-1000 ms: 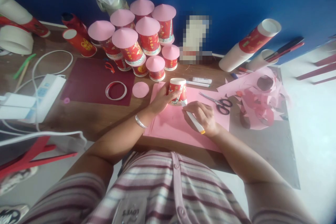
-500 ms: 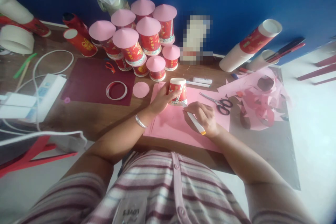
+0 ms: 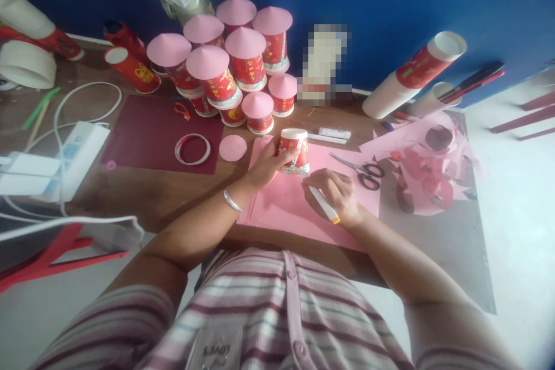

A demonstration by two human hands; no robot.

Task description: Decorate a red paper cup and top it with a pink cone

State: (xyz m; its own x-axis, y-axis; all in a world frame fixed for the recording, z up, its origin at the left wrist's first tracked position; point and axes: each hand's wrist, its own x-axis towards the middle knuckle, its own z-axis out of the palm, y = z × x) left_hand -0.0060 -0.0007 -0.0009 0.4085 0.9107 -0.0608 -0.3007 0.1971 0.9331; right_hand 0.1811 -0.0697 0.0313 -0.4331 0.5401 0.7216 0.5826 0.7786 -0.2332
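Red paper cup point(image 3: 293, 143): upright, white end up, at the far edge of the pink paper sheets point(image 3: 277, 208); whether its base rests on them cannot be told.
Left hand point(image 3: 267, 164): wrapped around the cup's left side, thumb laid across the front; cup gripped firmly between thumb and fingers.
Right hand point(image 3: 339, 189): fingers curled, pinching a slim white tool point(image 3: 321, 202) with a yellow-orange end; tool type not certain.
Tool tip: at the cup's lower right edge; contact cannot be confirmed.
Scissors point(image 3: 363, 170): lying right of the cup, beyond the right hand, partly on the pink sheets.
White pens point(image 3: 335, 133): two, side by side, behind and right of the cup.
Pink disc point(image 3: 233, 148): flat on the wooden table point(image 3: 173, 199), left of the cup.
White-rimmed ring point(image 3: 207, 151): on the maroon sheet point(image 3: 145, 133), just left of the disc.
Cone-topped cups point(image 3: 247, 71): red, grouped behind and left of the cup in hand.
Paper scraps point(image 3: 427, 176): pink, heaped right of the scissors.
Silver bangle point(image 3: 233, 201): on the left wrist.
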